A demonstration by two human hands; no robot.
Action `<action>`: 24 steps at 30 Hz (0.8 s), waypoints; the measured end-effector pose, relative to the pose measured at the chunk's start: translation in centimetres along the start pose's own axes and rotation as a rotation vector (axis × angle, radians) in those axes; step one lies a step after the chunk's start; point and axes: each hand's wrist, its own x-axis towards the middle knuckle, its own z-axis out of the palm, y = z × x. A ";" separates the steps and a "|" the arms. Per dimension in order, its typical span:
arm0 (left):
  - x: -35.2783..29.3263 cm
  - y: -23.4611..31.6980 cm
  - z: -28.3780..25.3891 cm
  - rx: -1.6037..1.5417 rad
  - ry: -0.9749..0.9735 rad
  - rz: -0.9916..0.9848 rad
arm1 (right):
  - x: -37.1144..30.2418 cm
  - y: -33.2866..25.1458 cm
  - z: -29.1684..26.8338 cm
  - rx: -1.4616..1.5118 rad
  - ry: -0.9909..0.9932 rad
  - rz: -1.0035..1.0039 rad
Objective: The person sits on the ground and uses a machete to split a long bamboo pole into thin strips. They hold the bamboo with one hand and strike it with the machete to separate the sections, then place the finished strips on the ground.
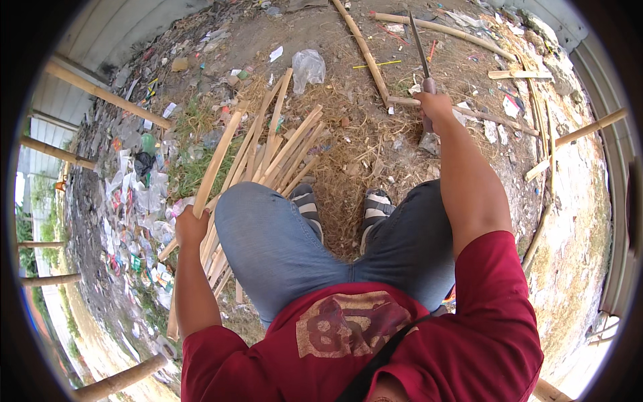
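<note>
My left hand [191, 228] is closed round a long pale bamboo strip [219, 155], which slants up and away beside my left knee. Under and next to it lies a loose pile of split bamboo strips [293, 149], fanned out on the ground. On the other side, my right hand [437, 109] grips the brown handle of a long knife [420, 47]. Its narrow dark blade points away from me, and the handle's lower end shows below my fist. The blade is apart from the strips.
Bamboo poles [365, 53] lie on the ground ahead, with more to the right. Plastic litter [130, 177] spreads along the left, and a clear plastic bag [308, 70] sits beyond the pile. Slanting bamboo posts [110, 94] and corrugated walls border both sides. My sandalled feet [376, 209] stand between.
</note>
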 end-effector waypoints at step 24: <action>-7.9 -9.3 19.5 -0.052 -0.527 -0.238 | -2.3 -6.1 7.3 0.019 0.036 -0.006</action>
